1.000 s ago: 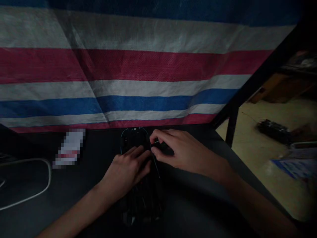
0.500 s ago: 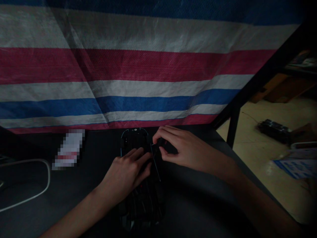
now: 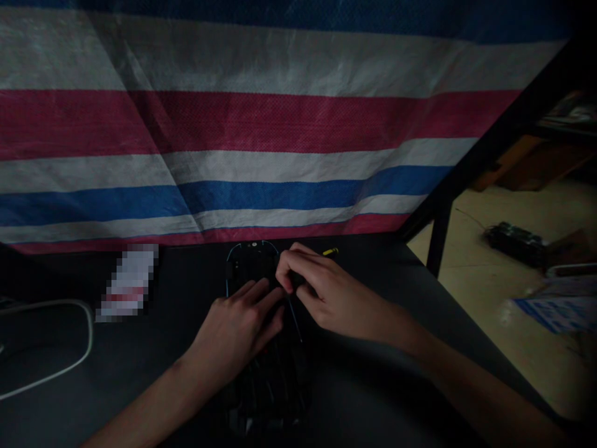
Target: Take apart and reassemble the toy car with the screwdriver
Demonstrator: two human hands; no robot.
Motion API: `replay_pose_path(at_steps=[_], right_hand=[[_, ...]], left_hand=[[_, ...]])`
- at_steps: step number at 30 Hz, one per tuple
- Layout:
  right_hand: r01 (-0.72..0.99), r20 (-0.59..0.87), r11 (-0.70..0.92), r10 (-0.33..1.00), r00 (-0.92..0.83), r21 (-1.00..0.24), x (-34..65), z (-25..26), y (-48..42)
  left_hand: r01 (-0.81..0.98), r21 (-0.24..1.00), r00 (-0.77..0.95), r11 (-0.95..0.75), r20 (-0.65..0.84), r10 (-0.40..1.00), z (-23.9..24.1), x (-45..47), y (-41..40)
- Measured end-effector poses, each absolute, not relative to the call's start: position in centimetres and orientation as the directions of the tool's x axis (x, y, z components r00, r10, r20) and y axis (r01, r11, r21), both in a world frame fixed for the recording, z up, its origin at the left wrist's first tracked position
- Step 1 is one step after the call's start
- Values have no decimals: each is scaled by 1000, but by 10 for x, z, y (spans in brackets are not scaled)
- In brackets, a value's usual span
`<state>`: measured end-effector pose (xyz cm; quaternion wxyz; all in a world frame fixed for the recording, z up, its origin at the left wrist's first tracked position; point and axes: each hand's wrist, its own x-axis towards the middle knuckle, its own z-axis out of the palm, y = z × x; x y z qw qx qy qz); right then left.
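Note:
A long black object with thin blue edging [image 3: 252, 254], possibly a toy car body, lies on the dark table, its kind hard to make out in the dim light. My left hand [image 3: 240, 317] rests over its middle, fingers bent and pressed on it. At its right edge is my right hand [image 3: 321, 286], index finger and thumb curled together; whatever is between them is hidden. A thin bluish strip [image 3: 295, 316] slants down from the right fingertips. More dark, bulky parts [image 3: 270, 386] show below the left hand, too dim to name.
A small yellow item [image 3: 331, 252] lies behind my right hand. Left on the table are a blurred-out pale packet [image 3: 128, 280] and a white cable loop [image 3: 91, 336]. A striped sheet [image 3: 280, 124] hangs at the table's back edge. Clutter lies on the floor at right.
My right hand has shifted slightly left, its fingers curling closer to the black object. The small yellow item behind it now shows. My left hand has barely moved.

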<state>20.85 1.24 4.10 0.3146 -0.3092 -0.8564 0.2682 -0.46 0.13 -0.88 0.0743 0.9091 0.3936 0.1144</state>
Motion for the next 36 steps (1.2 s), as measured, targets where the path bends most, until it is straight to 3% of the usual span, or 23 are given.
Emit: replay_pose_path(at_steps=[3, 8, 15, 20, 25, 30, 36], right_hand=[[269, 340, 594, 712, -614, -758, 208, 41, 12], [65, 181, 301, 719, -671, -952, 208, 38, 14], [-75, 312, 326, 777, -547, -942, 205, 23, 27], [18, 260, 320, 800, -540, -947, 204, 30, 20], [240, 399, 527, 812, -426, -816, 197, 30, 14], [674, 444, 603, 789, -425, -427, 201, 28, 16], [565, 418, 732, 682, -601, -381, 215, 47, 11]], left_hand=[[693, 226, 667, -684, 158, 728, -9, -5, 1], [697, 200, 668, -688, 165, 725, -8, -5, 1], [710, 199, 662, -676, 137, 737, -7, -3, 2], [711, 204, 665, -673, 119, 738, -5, -2, 1], [707, 194, 667, -680, 133, 733, -5, -2, 1], [715, 188, 660, -673, 136, 739, -7, -3, 1], [704, 180, 668, -687, 160, 727, -7, -3, 1]])
